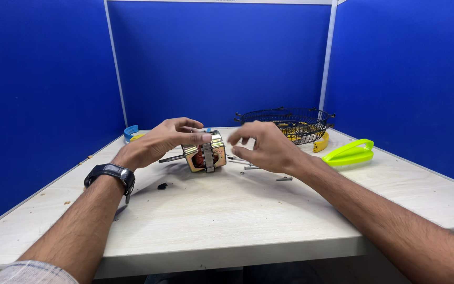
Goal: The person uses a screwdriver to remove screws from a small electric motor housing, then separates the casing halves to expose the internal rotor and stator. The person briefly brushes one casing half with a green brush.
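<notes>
— Where does the motor sit against the hands?

— The small electric motor [204, 153], brass-coloured casing with copper windings showing, lies on the pale wooden table [227, 215] near its middle. The left hand [158, 141] rests on top of it, fingertips closed on the casing's upper edge, so that hand grips the motor. The right hand [264, 147] hovers just beside it to the right, not touching.

— And the right hand's fingers?

— Loosely curled and apart, holding nothing that I can make out. Both forearms reach in from the near edge, palms down; a black wristwatch [111, 173] sits on the left wrist.

— What lies around?

— A thin shaft [170, 159] sticks out of the motor leftward. A small dark scrap [162, 185] lies in front of it. Loose metal screws [285, 179] lie beneath and beside the right hand. Farther right is a bright green plastic part [350, 153]. Behind stand a black wire fan guard [285, 123] with a yellow piece [320, 143] at its edge, and a blue ring [131, 132] at far left, before the blue partition walls [43, 79].
</notes>
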